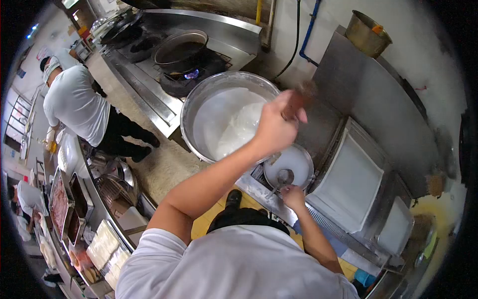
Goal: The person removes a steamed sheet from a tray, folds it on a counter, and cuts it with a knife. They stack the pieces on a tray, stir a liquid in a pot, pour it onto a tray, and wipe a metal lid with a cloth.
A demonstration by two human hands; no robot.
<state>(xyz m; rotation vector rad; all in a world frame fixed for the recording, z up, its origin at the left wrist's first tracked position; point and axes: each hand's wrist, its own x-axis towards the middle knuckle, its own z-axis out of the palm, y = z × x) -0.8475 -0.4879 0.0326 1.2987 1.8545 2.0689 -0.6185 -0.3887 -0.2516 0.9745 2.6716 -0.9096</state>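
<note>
My left hand (276, 124) is raised and closed around a brown, brush-like object (298, 101), which is blurred by motion. Below it stands a wide metal basin (186, 130) holding white liquid (211, 112). Nearer to me, my right hand (293, 196) grips the handle of a metal ladle (285, 177). The ladle's bowl is over a smaller pot (310, 169) of whitish liquid. To the right of that pot lies a flat tray (348, 174) with a pale, smooth surface.
A wok (180, 47) sits on the stove with a blue flame (191, 74) beneath. A metal pot (368, 34) rests on the ledge at upper right. A person (79, 99) stands at the left counter, near racks and food trays (60, 202). A second pale tray (397, 226) lies lower right.
</note>
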